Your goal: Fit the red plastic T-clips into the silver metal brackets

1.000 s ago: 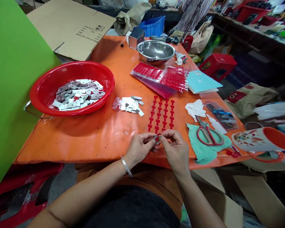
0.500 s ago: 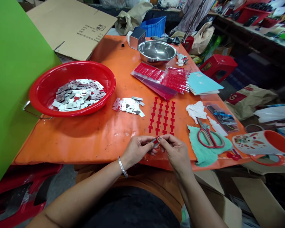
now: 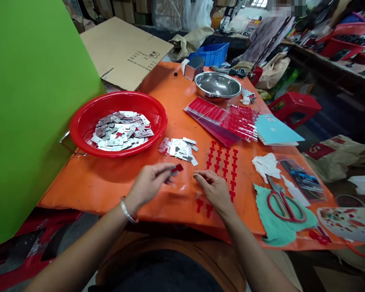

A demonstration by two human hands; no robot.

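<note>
My left hand (image 3: 147,186) pinches a small metal plate with a red face (image 3: 178,168) between thumb and fingers, raised over the table. My right hand (image 3: 213,190) is closed in a pinch beside the rows of red T-shaped stickers (image 3: 234,166); anything between its fingertips is too small to tell. Beyond my hands lies a loose pile of silvery metal plates (image 3: 181,149). More such plates (image 3: 124,129) lie in a red basin (image 3: 79,134) at the left.
Across the orange table (image 3: 109,182) are a steel bowl (image 3: 218,85), plastic-wrapped red sheets (image 3: 213,117) and a light blue notebook (image 3: 275,129). Scissors (image 3: 284,207) rest on a green cloth (image 3: 270,233), near a mug (image 3: 342,221). A green panel (image 3: 42,101) borders the left.
My hands have come apart. The left has moved left, carrying the red-faced metal plate, while the right stays by the stickers. The camera view has shifted, so the table appears lower and further right.
</note>
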